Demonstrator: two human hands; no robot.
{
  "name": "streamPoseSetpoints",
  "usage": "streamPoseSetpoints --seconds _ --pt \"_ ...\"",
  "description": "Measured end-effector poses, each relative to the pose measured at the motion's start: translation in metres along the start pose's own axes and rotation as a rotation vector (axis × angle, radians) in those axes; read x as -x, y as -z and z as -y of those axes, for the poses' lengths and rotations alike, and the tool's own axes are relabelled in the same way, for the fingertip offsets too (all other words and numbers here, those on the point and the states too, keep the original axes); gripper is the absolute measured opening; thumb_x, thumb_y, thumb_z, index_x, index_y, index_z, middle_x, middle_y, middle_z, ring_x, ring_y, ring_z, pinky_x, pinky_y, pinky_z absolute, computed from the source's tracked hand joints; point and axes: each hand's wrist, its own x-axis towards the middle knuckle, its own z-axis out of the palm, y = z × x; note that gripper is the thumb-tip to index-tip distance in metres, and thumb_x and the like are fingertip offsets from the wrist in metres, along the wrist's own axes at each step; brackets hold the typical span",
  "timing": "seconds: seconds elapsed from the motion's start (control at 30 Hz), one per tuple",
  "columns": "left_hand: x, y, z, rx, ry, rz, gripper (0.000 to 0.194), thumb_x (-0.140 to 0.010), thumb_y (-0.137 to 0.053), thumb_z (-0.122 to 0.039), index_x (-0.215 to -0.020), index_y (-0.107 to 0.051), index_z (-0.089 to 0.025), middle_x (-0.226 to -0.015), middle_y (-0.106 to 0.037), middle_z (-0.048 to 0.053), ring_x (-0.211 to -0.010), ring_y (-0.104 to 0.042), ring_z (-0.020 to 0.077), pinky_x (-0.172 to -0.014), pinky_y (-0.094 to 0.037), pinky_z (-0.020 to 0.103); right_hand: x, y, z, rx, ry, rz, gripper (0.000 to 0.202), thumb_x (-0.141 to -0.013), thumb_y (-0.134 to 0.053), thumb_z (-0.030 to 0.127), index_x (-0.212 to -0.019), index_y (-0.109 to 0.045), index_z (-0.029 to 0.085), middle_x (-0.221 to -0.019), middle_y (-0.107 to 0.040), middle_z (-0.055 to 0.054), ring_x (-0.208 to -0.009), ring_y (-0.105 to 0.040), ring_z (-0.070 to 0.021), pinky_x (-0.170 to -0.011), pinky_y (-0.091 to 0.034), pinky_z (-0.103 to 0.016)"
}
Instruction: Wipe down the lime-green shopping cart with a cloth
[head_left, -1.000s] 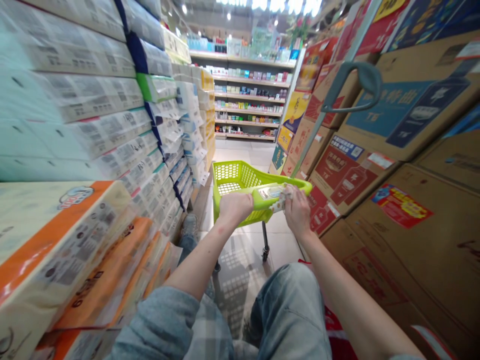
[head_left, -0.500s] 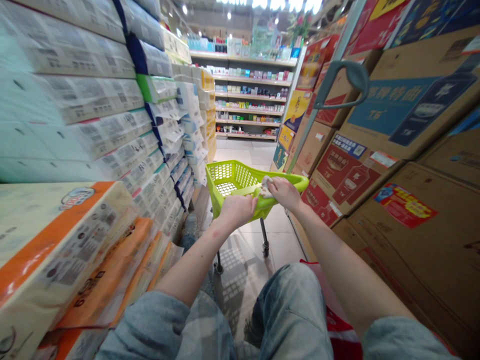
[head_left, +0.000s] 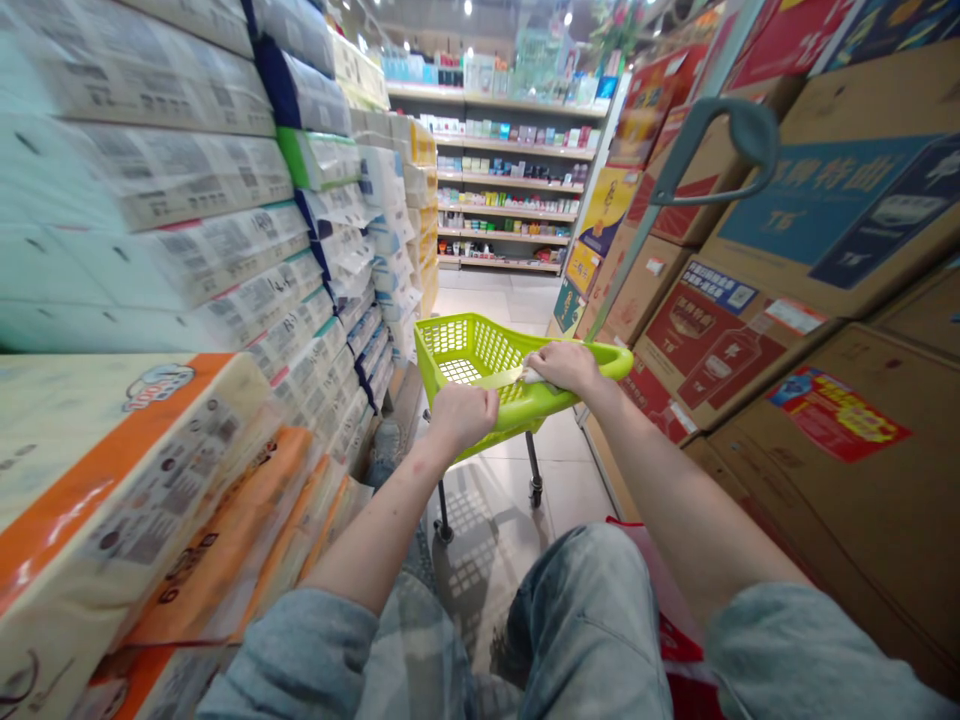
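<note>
A lime-green shopping cart with a perforated basket stands on the tiled floor in front of my knees. My left hand is closed round the near left part of its rim. On the cart's handle, farther right, my right hand presses a crumpled white cloth, its fingers wrapped over it. Much of the cloth is hidden under that hand. Nothing is visible inside the part of the basket that shows.
Stacked tissue packs line the left, with an orange-edged pack close by. Cardboard boxes rise on the right, where a grey-blue handle on a pole stands. Stocked shelves close off the far end.
My right hand has moved a little right along the handle with the cloth. My left hand has shifted slightly left on the rim. The view has tilted slightly.
</note>
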Motion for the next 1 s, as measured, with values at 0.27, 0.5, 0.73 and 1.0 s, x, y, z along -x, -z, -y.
streamPoseSetpoints --seconds 0.27,0.5,0.73,1.0 --pt "0.008 -0.004 -0.007 0.038 0.029 -0.107 0.055 -0.092 -0.024 -0.031 -0.076 -0.074 -0.013 -0.072 -0.070 0.012 -0.074 -0.065 0.0208 -0.070 -0.044 0.030 0.002 0.011 0.006 0.037 0.036 0.155 0.048 -0.085 -0.037 0.045 -0.097 -0.073 0.015 -0.105 -0.069 -0.013 -0.098 -0.063 -0.0245 -0.078 -0.044 -0.026" --pt "0.012 -0.003 -0.017 0.064 0.041 -0.103 0.055 -0.092 -0.025 -0.031 -0.074 -0.074 -0.012 -0.073 -0.070 0.012 -0.073 -0.065 0.0210 -0.068 -0.043 0.030 -0.006 0.017 0.013 0.047 0.084 0.327 0.041 -0.080 -0.047 0.042 -0.094 -0.073 0.014 -0.097 -0.071 -0.014 -0.089 -0.065 -0.0248 -0.069 -0.045 -0.026" --pt "0.013 -0.002 -0.017 0.080 0.053 -0.086 0.055 -0.092 -0.024 -0.032 -0.077 -0.074 -0.013 -0.076 -0.071 0.012 -0.073 -0.064 0.0204 -0.068 -0.042 0.029 0.020 0.007 0.014 -0.005 0.096 0.070 0.039 -0.084 -0.043 0.044 -0.083 -0.073 0.018 -0.089 -0.071 -0.010 -0.085 -0.064 -0.0229 -0.069 -0.041 -0.026" --pt "0.007 -0.005 -0.022 0.076 0.031 -0.101 0.055 -0.092 -0.025 -0.031 -0.077 -0.074 -0.013 -0.076 -0.071 0.012 -0.074 -0.065 0.0210 -0.068 -0.043 0.030 0.054 -0.015 -0.012 -0.229 0.220 -0.346 0.038 -0.093 -0.036 0.038 -0.080 -0.066 0.019 -0.082 -0.067 -0.006 -0.079 -0.058 -0.0170 -0.073 -0.037 -0.026"
